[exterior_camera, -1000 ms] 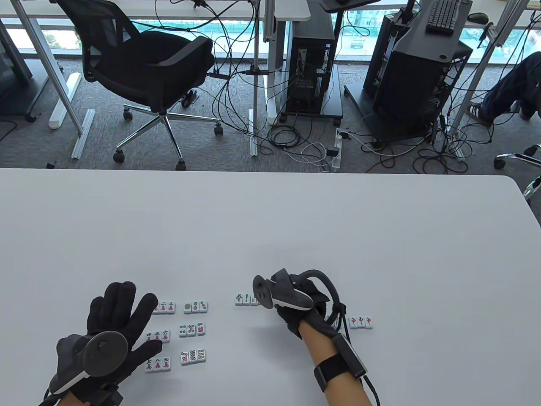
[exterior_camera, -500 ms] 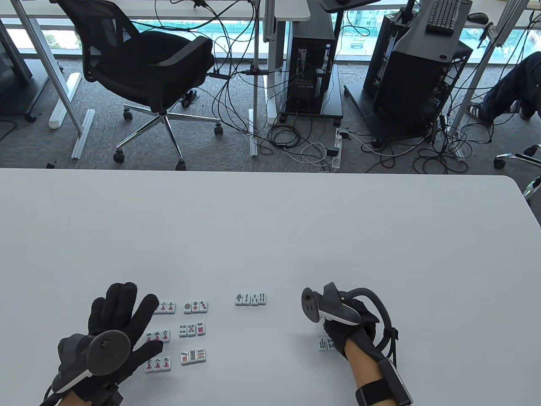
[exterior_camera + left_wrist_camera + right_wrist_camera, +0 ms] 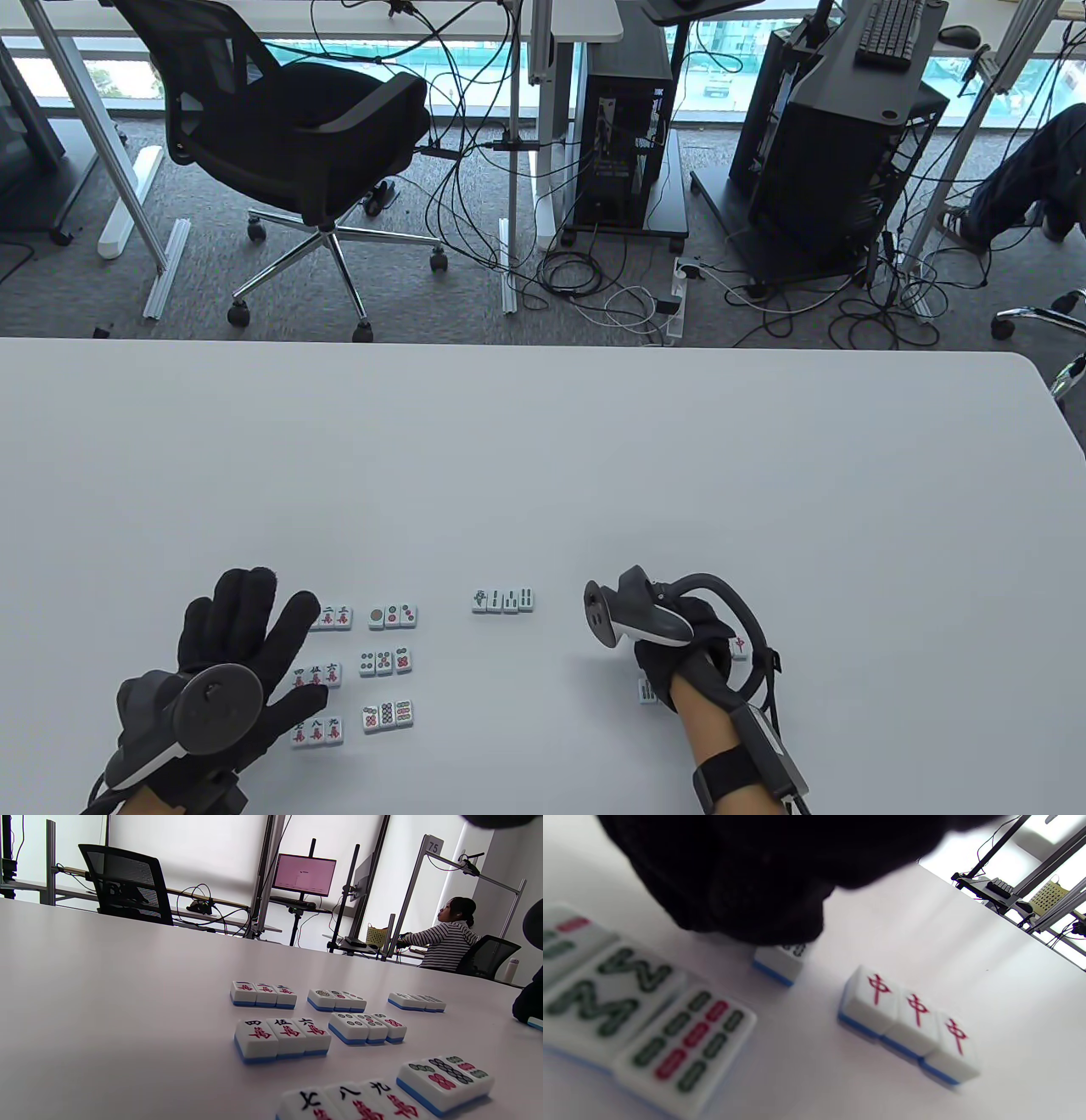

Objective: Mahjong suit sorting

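Left hand (image 3: 222, 679) flat, fingers spread beside sorted tile rows (image 3: 365, 666) on worktop (image 3: 543, 475). Right hand (image 3: 679, 645) over one tile (image 3: 780, 961) near three red tiles (image 3: 912, 1022); its grip unclear.

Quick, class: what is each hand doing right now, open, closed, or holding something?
Left hand: open, black-gloved fingers spread flat on the white table.
Right hand: over a small white blue-backed mahjong tile; grip cannot be told.

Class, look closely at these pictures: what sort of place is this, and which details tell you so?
Most likely an office or lab workspace: a white table with sorted mahjong tiles, a black office chair, computer towers with tangled floor cables, and a lit monitor.
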`<state>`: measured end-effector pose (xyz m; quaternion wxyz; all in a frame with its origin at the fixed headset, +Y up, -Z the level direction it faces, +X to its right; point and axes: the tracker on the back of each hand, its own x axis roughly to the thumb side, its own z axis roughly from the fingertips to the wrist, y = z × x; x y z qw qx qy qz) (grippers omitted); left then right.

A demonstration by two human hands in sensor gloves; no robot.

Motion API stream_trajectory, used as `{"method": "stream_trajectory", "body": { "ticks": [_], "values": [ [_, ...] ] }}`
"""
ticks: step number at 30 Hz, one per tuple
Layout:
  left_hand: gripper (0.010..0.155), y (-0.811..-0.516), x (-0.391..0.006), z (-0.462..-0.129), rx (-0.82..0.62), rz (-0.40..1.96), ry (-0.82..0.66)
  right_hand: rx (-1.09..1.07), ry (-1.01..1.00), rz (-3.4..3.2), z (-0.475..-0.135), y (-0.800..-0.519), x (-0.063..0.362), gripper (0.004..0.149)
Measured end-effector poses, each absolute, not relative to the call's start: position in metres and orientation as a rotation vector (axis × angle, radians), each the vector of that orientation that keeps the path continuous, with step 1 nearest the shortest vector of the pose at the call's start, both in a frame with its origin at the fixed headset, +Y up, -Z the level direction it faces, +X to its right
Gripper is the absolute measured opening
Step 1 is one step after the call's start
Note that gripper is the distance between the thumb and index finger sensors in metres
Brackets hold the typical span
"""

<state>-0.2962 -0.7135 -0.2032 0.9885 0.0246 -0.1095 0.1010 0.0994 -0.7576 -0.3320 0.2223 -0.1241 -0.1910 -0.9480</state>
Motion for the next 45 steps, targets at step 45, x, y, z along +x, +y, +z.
{"method": "stream_trajectory", "body": {
  "ticks": [45],
  "values": [
    [0.086,-0.712,-0.297,-0.201,0.064,0.207,-0.225,-0.305,-0.388,-2.716,-0.326,-0.737,0.134,0.064]
  ]
}}
